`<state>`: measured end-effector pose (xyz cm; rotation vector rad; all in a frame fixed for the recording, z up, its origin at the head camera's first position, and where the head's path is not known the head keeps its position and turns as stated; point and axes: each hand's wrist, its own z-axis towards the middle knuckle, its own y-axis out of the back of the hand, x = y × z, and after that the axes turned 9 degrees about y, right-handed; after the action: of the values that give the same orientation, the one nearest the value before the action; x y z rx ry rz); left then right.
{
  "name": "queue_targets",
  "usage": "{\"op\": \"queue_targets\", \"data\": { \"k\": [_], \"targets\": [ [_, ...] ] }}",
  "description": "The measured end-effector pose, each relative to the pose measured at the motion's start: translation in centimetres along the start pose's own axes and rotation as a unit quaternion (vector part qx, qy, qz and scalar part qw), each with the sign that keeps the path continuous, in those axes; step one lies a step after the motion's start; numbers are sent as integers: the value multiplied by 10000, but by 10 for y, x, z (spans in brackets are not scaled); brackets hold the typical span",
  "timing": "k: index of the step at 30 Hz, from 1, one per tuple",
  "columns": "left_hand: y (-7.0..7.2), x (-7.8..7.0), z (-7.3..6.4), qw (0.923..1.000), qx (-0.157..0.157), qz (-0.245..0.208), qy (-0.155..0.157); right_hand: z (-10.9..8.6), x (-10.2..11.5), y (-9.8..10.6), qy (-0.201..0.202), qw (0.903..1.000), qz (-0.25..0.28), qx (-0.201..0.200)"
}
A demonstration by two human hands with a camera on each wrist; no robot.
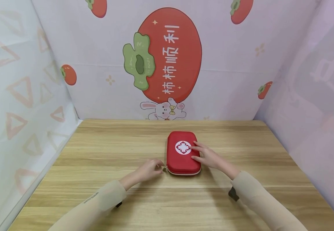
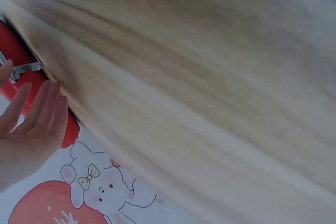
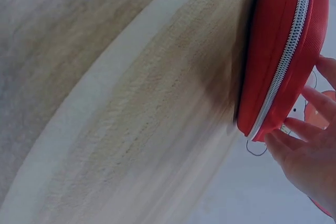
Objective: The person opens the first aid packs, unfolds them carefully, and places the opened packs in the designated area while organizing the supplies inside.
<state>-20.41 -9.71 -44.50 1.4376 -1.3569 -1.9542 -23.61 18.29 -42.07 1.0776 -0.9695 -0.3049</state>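
Closed red case (image 1: 183,162) at centre, contents hidden, right hand (image 1: 209,157) touching it, fingers spread, left hand (image 1: 148,170) by zipper pull (image 2: 28,68), fingers loosely parted

Sleeved left forearm (image 1: 96,203) and right forearm (image 1: 266,202) slant inward toward the far edge of the surface (image 1: 103,144). The left hand (image 1: 149,169) bends its fingers loosely; the right hand (image 1: 208,156) spreads its fingers leftward.

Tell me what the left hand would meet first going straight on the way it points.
Probably the zipper pull at the near left corner of the red case, then the case itself; whether the left hand touches the pull is unclear.
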Motion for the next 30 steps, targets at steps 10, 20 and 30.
{"op": "queue_targets", "data": {
  "k": [10,20,30],
  "targets": [
    [-13,-4,13,9989,-191,-260,337,2,-3,-5,-81,9999,75,-115],
    [-17,-1,14,9986,-393,-346,98,4,2,-10,-66,9998,-66,-190],
    [-4,6,5,9969,-214,-754,103,-5,13,-18,-73,9973,-730,-99]
  ]
}}
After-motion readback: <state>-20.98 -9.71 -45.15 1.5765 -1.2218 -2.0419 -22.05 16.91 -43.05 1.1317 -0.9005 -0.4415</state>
